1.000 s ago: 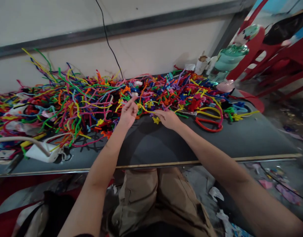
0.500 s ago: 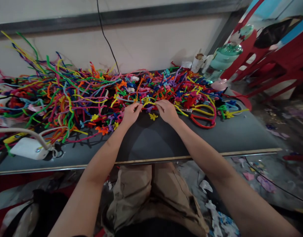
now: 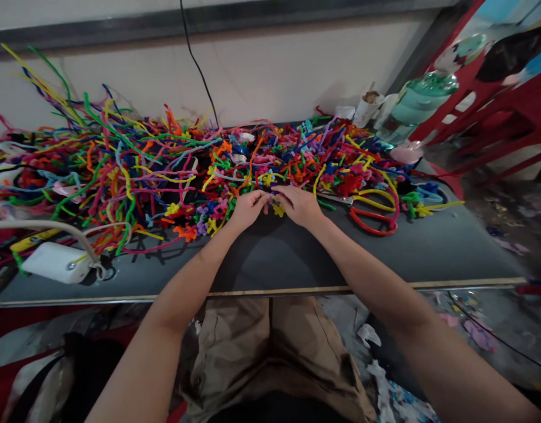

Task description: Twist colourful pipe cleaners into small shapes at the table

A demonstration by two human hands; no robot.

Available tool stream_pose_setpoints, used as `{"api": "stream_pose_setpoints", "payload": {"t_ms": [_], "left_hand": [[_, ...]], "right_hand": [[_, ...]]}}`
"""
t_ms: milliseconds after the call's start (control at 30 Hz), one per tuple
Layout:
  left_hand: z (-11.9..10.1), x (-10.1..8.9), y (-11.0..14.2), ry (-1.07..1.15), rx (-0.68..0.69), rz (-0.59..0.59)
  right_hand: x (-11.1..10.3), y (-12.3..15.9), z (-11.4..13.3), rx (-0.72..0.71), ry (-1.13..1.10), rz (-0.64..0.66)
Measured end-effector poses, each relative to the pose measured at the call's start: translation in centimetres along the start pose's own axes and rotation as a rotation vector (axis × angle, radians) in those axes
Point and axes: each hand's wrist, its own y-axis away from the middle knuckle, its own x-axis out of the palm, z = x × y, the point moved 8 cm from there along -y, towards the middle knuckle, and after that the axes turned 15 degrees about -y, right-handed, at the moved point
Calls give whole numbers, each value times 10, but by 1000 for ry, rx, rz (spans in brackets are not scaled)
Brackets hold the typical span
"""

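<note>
My left hand point(image 3: 249, 210) and my right hand point(image 3: 300, 205) are close together above the front edge of the pile, fingertips pinched and nearly meeting. Both are closed on a yellow pipe cleaner point(image 3: 316, 183); one curved end rises behind my right hand, and most of its length is hidden by my fingers. Just below the fingertips a small yellow pipe-cleaner flower point(image 3: 278, 210) lies on the dark table point(image 3: 270, 258). To the right of my right hand are scissors point(image 3: 373, 226) with red and yellow handles.
A heap of colourful pipe cleaners point(image 3: 142, 158) runs along the wall. A white power adapter point(image 3: 56, 263) with a cable sits at the left front. Paper cups point(image 3: 367, 108), a green bottle point(image 3: 422, 100) and red chairs point(image 3: 508, 129) are at the right. Scraps litter the floor.
My hands have drawn closer together. The yellow pipe cleaner, stretched between them and out to the right before, now has an end curving upward. The view has shifted slightly.
</note>
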Motion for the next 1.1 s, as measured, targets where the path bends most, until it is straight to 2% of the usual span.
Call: {"api": "stream_pose_setpoints", "payload": {"t_ms": [167, 300, 467, 567, 767, 933, 1100], "left_hand": [[10, 9, -7, 262, -63, 35], [10, 17, -9, 385, -60, 168], [2, 25, -7, 551, -13, 346], [-2, 27, -5, 602, 3, 383], [2, 29, -3, 549, -22, 344], [8, 16, -4, 360, 19, 140], [5, 4, -2, 65, 99, -51]], "right_hand": [[-2, 4, -8, 33, 23, 4], [-9, 4, -11, 57, 47, -23], [-18, 6, -19, 156, 73, -87], [-16, 8, -19, 169, 69, -89], [0, 9, -10, 144, 37, -1], [9, 9, -3, 152, 41, 67], [2, 8, 0, 192, -41, -9]]}}
